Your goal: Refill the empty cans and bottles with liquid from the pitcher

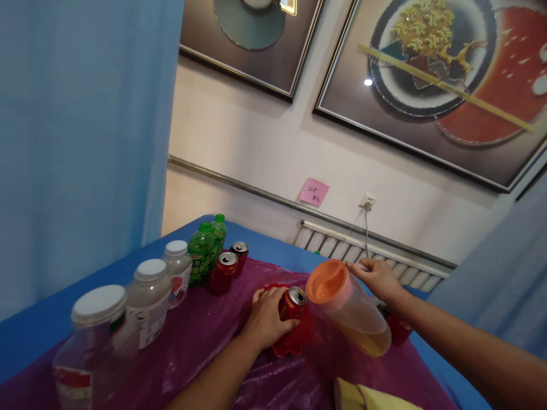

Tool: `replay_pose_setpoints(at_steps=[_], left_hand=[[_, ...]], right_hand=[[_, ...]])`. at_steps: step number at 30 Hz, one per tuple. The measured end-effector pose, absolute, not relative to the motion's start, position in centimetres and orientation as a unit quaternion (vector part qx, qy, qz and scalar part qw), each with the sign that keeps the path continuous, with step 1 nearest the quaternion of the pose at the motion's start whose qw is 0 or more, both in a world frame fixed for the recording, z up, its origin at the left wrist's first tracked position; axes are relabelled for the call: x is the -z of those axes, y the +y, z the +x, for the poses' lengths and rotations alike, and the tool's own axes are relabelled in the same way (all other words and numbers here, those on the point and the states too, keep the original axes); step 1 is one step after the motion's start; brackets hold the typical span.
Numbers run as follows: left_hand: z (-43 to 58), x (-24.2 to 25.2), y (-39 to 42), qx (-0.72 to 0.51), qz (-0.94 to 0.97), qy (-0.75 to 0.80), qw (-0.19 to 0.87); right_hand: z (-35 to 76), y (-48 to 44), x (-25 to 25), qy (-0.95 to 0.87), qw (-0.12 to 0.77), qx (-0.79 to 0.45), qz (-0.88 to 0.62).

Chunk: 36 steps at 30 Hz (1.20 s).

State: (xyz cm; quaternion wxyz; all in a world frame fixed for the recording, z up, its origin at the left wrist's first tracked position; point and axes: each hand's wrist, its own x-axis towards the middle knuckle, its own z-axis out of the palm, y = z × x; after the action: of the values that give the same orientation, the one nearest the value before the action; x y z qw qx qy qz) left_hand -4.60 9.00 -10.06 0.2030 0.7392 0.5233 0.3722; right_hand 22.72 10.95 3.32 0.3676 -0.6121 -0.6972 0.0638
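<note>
My left hand (265, 320) is wrapped round a red drink can (292, 303) that stands on a red tray (294, 340) on the purple plastic sheet. My right hand (376, 279) grips the handle side of a clear pitcher (354, 313) with an orange lid (328, 282). The pitcher is tilted toward the can, its lid almost touching the can's top, and yellowish liquid pools in its lower end.
Along the left stand three clear white-capped jars (147, 302), two green bottles (203, 253) and two more red cans (223, 272). Another red can (399, 329) sits behind the pitcher. A yellow cloth (371, 398) lies at the front edge. The blue table (273, 250) meets a wall with a radiator (367, 256).
</note>
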Motion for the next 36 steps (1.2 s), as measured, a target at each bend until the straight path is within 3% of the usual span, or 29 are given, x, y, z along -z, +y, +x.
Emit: replay_pose_setpoints(at_steps=[36], left_hand=[[-4.65,10.10,8.93,-0.376,0.743,0.515,0.202]], right_hand=[[22.31,10.78,-3.23,-0.692,0.370,-0.078,-0.615]])
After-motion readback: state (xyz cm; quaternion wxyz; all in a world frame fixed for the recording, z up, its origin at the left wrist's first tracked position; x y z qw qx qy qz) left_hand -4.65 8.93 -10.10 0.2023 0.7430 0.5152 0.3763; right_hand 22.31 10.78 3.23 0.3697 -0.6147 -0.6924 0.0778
